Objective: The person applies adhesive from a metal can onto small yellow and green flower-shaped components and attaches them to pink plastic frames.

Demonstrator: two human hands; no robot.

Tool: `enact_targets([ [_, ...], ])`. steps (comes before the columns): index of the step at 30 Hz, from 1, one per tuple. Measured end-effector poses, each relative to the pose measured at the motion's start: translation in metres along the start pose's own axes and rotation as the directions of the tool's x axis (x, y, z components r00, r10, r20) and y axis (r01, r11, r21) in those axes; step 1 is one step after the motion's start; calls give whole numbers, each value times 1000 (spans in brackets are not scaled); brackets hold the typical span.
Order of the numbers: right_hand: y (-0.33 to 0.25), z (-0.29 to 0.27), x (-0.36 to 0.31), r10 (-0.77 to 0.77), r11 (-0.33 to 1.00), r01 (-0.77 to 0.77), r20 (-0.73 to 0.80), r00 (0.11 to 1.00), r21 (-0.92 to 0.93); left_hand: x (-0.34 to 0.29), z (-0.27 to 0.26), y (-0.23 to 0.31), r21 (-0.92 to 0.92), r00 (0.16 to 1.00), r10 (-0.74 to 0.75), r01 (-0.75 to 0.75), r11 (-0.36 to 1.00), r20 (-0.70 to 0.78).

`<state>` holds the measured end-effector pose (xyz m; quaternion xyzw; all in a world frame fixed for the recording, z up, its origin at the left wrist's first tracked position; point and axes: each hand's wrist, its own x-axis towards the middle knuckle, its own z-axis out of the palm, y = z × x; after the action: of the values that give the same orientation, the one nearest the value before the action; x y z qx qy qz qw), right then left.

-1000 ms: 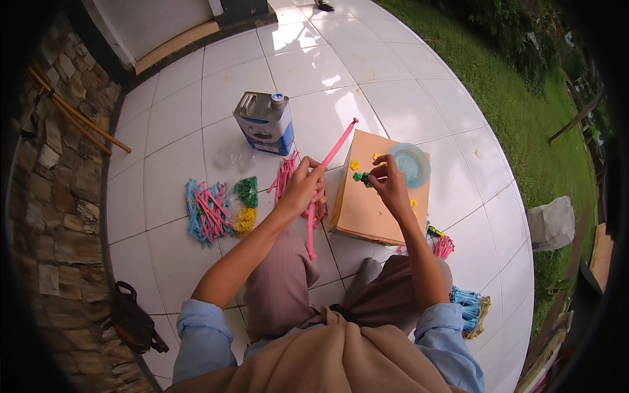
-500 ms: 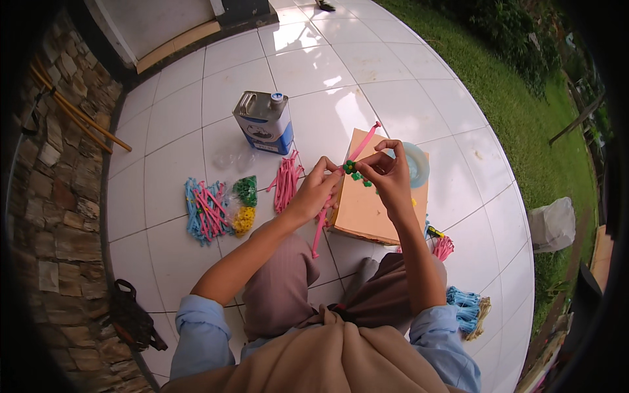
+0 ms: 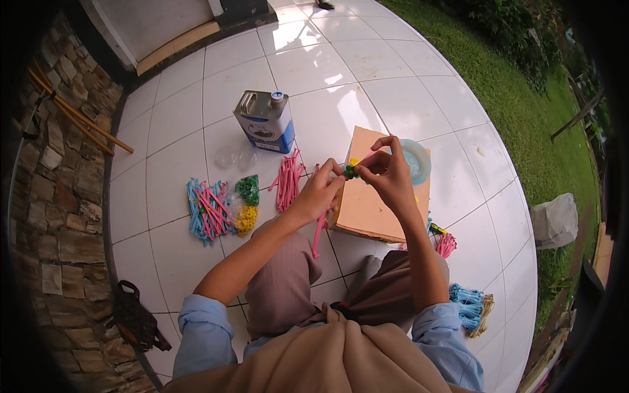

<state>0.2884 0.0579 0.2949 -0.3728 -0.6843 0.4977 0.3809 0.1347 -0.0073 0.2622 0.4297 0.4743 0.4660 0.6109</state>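
My left hand (image 3: 320,195) is closed, its fingertips pinching a small green flower-shaped piece (image 3: 349,172) over the cardboard box (image 3: 373,208). On the other side of that piece, the thumb and index finger of my right hand (image 3: 392,175) are pinched together. A pink stick (image 3: 371,154) shows partly behind the right fingers, by the green piece. Small yellow pieces (image 3: 354,162) appear just beyond it. Below my left hand a long pink stick (image 3: 318,237) slants toward my knee; whether the hand holds it is hidden.
A blue bowl (image 3: 420,164) sits at the box's right side. Left are a metal can (image 3: 265,122), pink sticks (image 3: 287,185), a blue-and-pink bundle (image 3: 208,213) and bagged green (image 3: 247,190) and yellow pieces (image 3: 246,221). Blue bundles (image 3: 466,306) lie right, a dark bag (image 3: 137,318) lower left.
The upper pink stick has tilted down to the right and is now mostly behind my right fingers. Yellow pieces now show by the green one. Both hands stay near the same place.
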Motion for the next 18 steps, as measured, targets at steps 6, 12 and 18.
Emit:
enact_targets([
  [6,-1,-1,1,-16,997,17,14,1000,-70,1,-1,-1,-17,1000,-4,4,1000,-2],
  [12,-1,0,-1,-19,996,20,8,1000,-83,0,1,1,28,1000,12,-12,1000,7],
  [18,2,4,-2,-36,997,34,-27,999,-73,1,0,2,118,998,48,-43,992,-40],
])
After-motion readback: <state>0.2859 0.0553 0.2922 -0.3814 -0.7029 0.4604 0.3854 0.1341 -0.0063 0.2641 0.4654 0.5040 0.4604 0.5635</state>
